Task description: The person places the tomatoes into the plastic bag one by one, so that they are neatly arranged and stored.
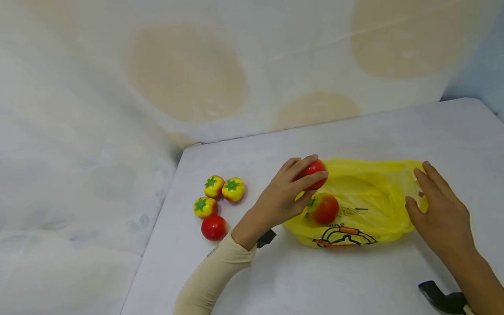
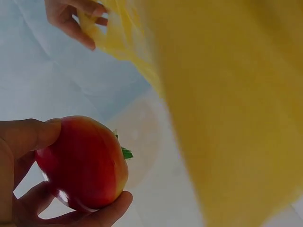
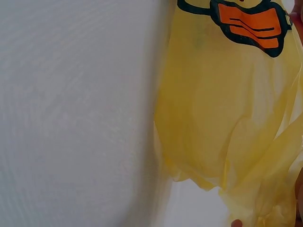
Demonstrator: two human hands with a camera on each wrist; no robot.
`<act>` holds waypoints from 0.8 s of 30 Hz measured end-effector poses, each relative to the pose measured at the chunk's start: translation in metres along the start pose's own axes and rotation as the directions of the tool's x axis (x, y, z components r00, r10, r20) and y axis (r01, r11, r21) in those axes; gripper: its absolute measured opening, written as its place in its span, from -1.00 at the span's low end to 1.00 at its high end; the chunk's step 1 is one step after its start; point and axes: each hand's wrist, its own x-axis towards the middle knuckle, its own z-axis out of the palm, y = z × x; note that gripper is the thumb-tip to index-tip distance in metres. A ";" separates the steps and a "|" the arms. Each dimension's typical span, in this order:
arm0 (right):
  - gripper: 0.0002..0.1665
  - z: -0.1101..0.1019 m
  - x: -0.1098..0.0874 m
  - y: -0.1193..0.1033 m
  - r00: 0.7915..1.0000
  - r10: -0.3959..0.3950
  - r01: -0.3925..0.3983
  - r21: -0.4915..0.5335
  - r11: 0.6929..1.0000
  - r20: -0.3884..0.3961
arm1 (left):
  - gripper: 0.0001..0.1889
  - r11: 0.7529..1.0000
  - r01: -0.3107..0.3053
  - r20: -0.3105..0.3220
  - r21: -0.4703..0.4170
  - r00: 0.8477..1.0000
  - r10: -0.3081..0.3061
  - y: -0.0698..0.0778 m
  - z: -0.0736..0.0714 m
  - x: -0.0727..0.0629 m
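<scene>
We see the left hand (image 1: 289, 188) with its fingers curved around a red fruit (image 1: 315, 174), the thumb on one side and the other fingers on the opposite side. This fruit is over the left part of a yellow bag (image 1: 372, 192), and in the left wrist view its green leaf (image 2: 127, 152) and one paler side are visible. The right hand (image 1: 445, 210) is at the right end of the bag, and its fingers are bent about the edge there, grasping the thin plastic. Just below the left hand we find a second fruit (image 1: 323, 208), red with some yellow; whether it lies inside the bag or upon it, we cannot tell. The bag lies on a white table (image 1: 315, 280) and carries a black and orange print (image 1: 346, 236). To the left of the bag, well apart from it, three yellow-and-red fruits (image 1: 233, 190) are grouped near each other, with one red round fruit (image 1: 214, 228) just beside them, near the beige sleeve (image 1: 214, 273).
</scene>
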 end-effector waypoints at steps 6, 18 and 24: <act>-0.13 0.000 0.001 0.001 0.999 -0.026 0.026 -0.008 1.000 -0.031 | -0.61 0.996 -0.083 0.049 0.024 0.995 0.081 0.008 0.010 0.016; -0.11 -0.002 0.002 -0.002 0.996 -0.064 0.063 -0.021 0.998 -0.058 | -0.57 0.981 -0.161 0.227 0.104 0.965 0.134 0.021 0.027 0.031; -0.12 -0.002 0.002 -0.004 0.997 -0.060 0.059 -0.013 0.998 -0.056 | -0.57 0.986 -0.147 0.301 0.084 0.946 0.115 0.028 0.034 0.035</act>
